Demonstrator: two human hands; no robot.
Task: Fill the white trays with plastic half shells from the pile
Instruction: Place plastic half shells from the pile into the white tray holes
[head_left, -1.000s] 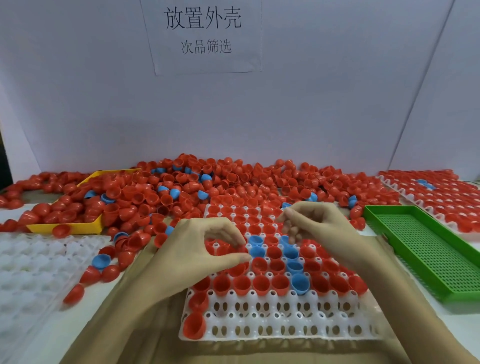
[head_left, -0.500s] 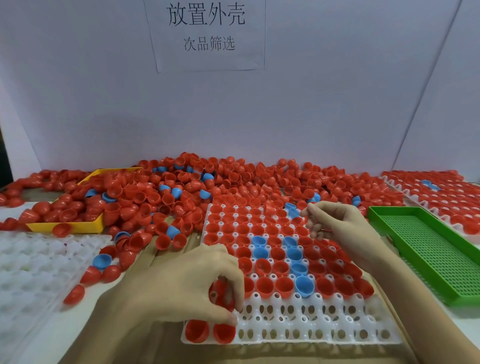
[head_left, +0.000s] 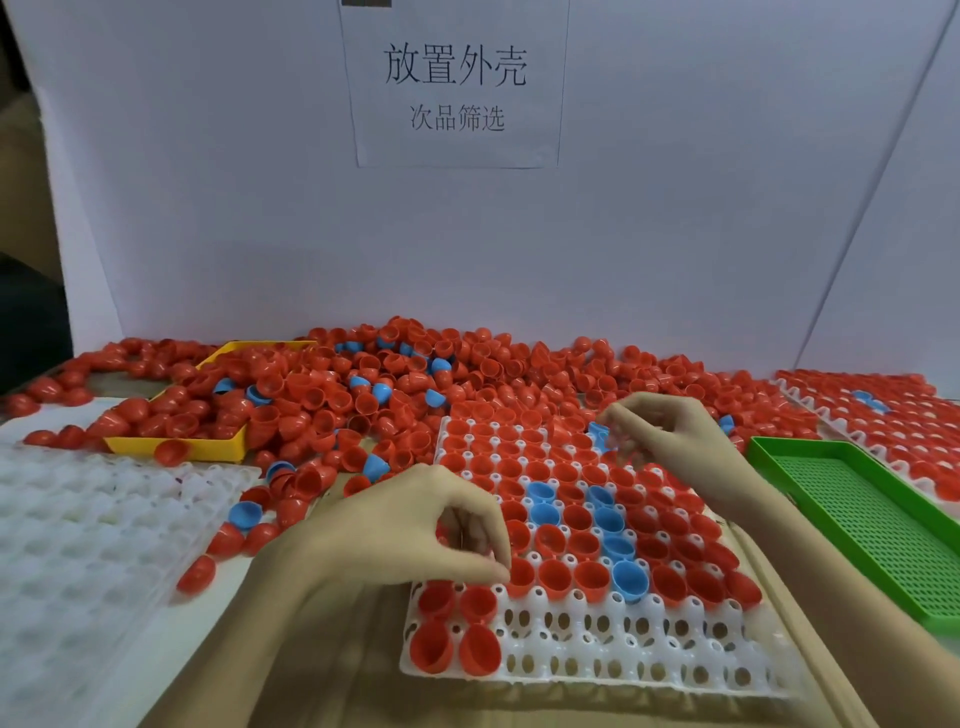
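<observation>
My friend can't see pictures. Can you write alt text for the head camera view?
Two hands work over a white tray mostly filled with red and blue shells: the left hand sits at its near left corner, the right hand pinches a blue shell at its far edge. A pile of shells lies behind.

The left hand (head_left: 410, 535) covers several cells of the middle tray (head_left: 623, 660), its curled fingers (head_left: 478, 540) hiding anything they hold. The right hand (head_left: 670, 436) is motion-blurred at the fingertips. The empty tray (head_left: 78, 545) runs off the left edge.
</observation>
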